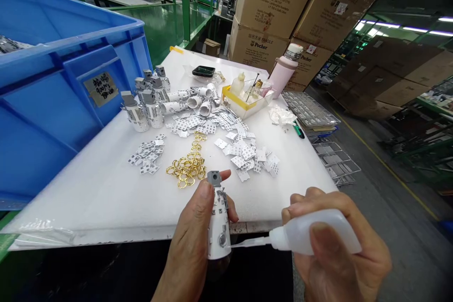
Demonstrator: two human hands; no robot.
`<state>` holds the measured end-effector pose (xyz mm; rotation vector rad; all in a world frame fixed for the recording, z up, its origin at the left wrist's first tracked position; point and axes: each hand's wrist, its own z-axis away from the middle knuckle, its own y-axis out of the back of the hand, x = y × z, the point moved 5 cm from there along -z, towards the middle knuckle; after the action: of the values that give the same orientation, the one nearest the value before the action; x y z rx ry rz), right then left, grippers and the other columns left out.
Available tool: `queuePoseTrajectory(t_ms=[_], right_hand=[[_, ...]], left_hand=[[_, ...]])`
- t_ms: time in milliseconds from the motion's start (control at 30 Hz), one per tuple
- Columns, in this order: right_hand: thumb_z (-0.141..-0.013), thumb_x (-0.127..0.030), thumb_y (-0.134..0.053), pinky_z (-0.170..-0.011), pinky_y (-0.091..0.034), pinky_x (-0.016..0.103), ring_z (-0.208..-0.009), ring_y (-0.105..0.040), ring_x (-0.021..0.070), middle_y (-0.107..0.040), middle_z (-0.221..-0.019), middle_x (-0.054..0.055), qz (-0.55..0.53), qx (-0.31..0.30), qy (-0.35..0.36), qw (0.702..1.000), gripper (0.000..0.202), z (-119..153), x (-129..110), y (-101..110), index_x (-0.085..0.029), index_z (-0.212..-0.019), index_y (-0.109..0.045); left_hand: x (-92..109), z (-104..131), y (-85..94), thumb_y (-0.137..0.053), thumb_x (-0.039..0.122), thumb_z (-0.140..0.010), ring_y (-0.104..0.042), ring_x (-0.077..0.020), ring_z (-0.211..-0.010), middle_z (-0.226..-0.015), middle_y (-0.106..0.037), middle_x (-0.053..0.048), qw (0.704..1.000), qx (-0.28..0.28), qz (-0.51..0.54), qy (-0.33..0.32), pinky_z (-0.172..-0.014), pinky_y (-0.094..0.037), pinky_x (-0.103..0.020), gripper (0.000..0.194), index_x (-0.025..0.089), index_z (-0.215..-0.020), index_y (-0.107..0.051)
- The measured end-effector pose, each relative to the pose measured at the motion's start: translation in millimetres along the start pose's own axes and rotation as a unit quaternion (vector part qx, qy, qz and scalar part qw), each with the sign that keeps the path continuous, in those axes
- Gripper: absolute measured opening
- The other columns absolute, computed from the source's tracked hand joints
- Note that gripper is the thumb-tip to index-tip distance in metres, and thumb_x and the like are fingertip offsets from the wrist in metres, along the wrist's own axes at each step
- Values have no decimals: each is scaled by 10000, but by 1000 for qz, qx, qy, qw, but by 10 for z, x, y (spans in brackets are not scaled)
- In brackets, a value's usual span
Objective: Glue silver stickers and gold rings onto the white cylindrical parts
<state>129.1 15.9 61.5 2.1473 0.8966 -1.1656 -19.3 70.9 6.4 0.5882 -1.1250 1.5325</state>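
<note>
Upright in my left hand [191, 231] is a white cylindrical model part [217, 226] with a grey block on top and small grey details on its side. Fingers and thumb wrap round it. My right hand [339, 250] grips a translucent squeeze bottle [297, 233] lying sideways. Its thin nozzle points left, and the tip is at the lower edge of the cylinder; whether it touches I cannot tell. Just beyond my left hand lies a pile of gold rings [191, 167]. Small white printed pieces [247, 153] are heaped behind and to the right.
Several finished-looking cylinders [138, 113] stand beside a blue crate [106, 61] at the left. Open white tubes [177, 106] lie near them. A yellow-edged tray [240, 106] of bottles, a pink flask [283, 73] and a green-handled cutter [299, 130] are at the right. Cardboard boxes [262, 42] stand behind.
</note>
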Motion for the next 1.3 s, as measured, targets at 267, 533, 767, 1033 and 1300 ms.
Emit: queuePoseTrajectory(t_ms=[267,533,767,1033,1300], right_hand=[[-875,-424,-669,-495,-396,288,-658,-603,217,-592,-634,37,-2,-19,0,1000,228,1,-33,-13,-221,-775,-697],[-865,-425,-677,-513,-419,303,-647,-597,216,-592,-625,32,-3,-24,5,1000,226,-18,2,-7,-222,-767,-693],[-883,-407,-679,-505,-405,261,-628,-524,157,-526,-663,15,-143,-3,-37,989,233,-110,106,-46,-206,-770,-709],[-859,-500,-611,-645,-535,350,-649,-561,166,-545,-704,10,-204,-102,-231,946,305,-402,744,98,-200,-878,-662],[-806,-384,-694,-722,-406,352,-698,-490,178,-643,-874,51,228,-62,-55,970,224,-689,1162,397,-177,-887,-659]], left_hand=[[-19,-17,7,-476,654,-899,-405,-131,-504,-669,-586,10,1000,0,-2,10,-479,-360,-247,589,216,-1259,-637],[-13,-16,-2,-461,656,-904,-396,-130,-510,-662,-587,14,1000,0,-5,9,-486,-363,-243,587,219,-1257,-634],[-22,-36,16,-469,640,-913,-409,-117,-534,-658,-578,25,1000,-13,7,21,-499,-366,-212,562,226,-1251,-641],[-5,13,145,-510,639,-893,-388,-91,-451,-677,-618,4,994,-49,42,84,-357,-269,-159,544,316,-1321,-603],[-85,-104,622,-662,583,-808,-679,-328,-756,-902,-733,-98,995,-30,40,81,-372,-539,-352,703,320,-1437,-489]])
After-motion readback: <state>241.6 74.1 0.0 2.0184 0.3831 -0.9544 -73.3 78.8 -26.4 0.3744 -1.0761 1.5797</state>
